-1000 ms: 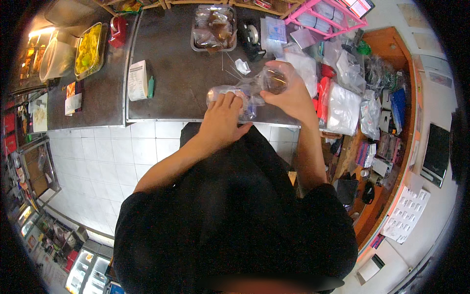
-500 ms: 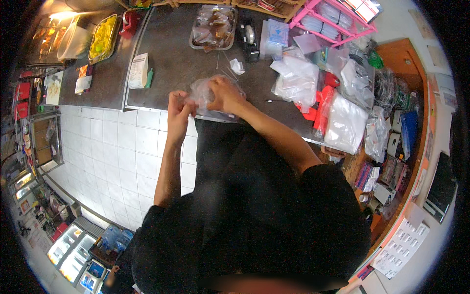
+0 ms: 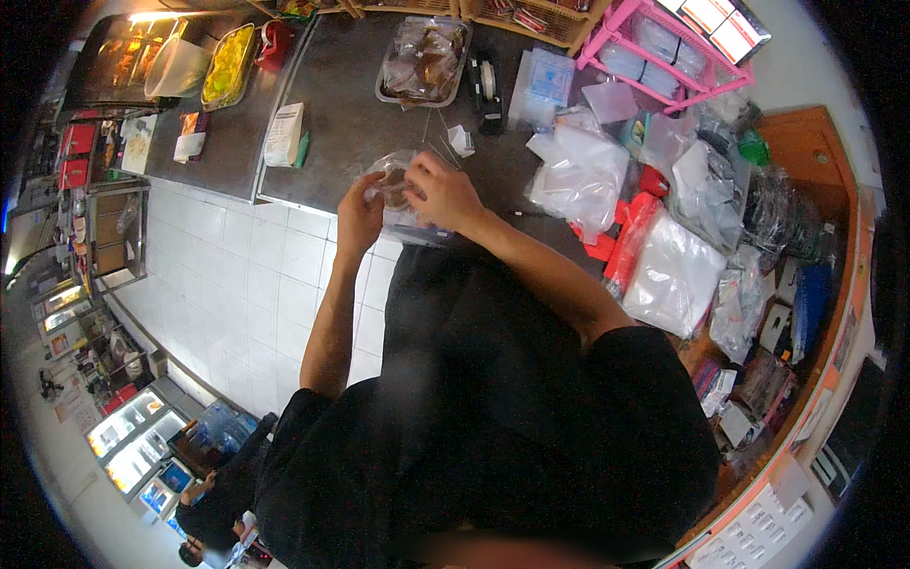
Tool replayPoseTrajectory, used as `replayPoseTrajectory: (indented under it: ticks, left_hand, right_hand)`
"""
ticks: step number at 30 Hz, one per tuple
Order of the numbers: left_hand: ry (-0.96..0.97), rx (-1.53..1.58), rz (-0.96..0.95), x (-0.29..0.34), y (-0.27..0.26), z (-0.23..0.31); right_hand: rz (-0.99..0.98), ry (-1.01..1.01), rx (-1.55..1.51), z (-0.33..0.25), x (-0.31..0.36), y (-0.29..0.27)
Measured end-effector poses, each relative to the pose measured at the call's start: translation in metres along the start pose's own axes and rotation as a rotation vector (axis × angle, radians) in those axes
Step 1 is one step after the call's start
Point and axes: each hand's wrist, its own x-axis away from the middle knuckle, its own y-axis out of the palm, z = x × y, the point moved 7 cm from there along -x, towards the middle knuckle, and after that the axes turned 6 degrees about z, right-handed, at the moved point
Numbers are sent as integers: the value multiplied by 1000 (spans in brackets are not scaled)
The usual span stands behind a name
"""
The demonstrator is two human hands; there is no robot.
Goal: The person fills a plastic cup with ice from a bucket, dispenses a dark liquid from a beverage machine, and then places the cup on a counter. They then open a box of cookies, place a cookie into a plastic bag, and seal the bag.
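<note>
Near the front edge of the dark counter, my left hand pinches the side of a clear plastic bag between thumb and fingers. My right hand bends over the bag's other side, its fingertips curled on the plastic. Something brownish shows through the bag, too blurred to make out. Beyond my hands lies a crumpled white paper, close to some thin sticks or wires. Farther back sits a metal tray of brown contents in clear plastic, with a black tape dispenser to its right.
Stacks of clear plastic bags and red plastic cover the counter's right side. A pink basket stands behind them. To the left are a white booklet, a tray of yellow food and white floor tiles. Another person is at lower left.
The view has shifted, moving the counter slightly right and down in the picture. My left hand has turned and gripped the bag lower along its side; my right hand stays on it.
</note>
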Motion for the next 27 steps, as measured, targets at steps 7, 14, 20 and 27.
replayPoseTrajectory:
  ticks: [7, 14, 20, 27]
  left_hand:
    - [284, -206, -40, -9, 8, 21]
    - [337, -416, -151, 4, 14, 27]
    - [285, -447, -216, 6, 9, 47]
    - [282, -351, -162, 20, 3, 66]
  right_hand:
    - [-100, -301, 183, -20, 1, 12]
    - [-1, -284, -243, -37, 9, -39]
    - [256, -26, -527, 22, 40, -99]
    - [868, 456, 21, 225, 118, -276]
